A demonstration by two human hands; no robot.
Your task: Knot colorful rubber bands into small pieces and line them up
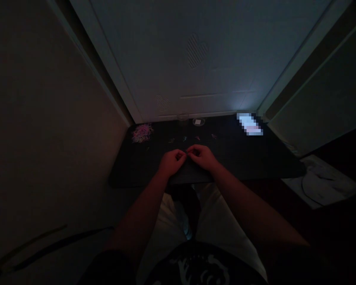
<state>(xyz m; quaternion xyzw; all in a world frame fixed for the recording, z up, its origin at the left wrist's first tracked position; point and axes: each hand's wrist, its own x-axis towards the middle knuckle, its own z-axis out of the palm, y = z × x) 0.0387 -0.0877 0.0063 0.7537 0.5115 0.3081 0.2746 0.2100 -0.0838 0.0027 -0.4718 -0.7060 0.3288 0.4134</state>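
My left hand and my right hand meet over the front middle of a dark table, thumbs and fingers pinched. Whatever lies between the fingertips is too small and dark to make out. Just beyond the hands, several tiny coloured pieces lie in a loose row, among them a bluish piece and a reddish piece. A tangled heap of thin pink and purple strands sits at the table's back left corner.
A clear round container and a round lid-like dish with a white label stand at the back edge, against a pale door. A bright, pixelated screen glows at back right. Walls flank both sides; the room is dim.
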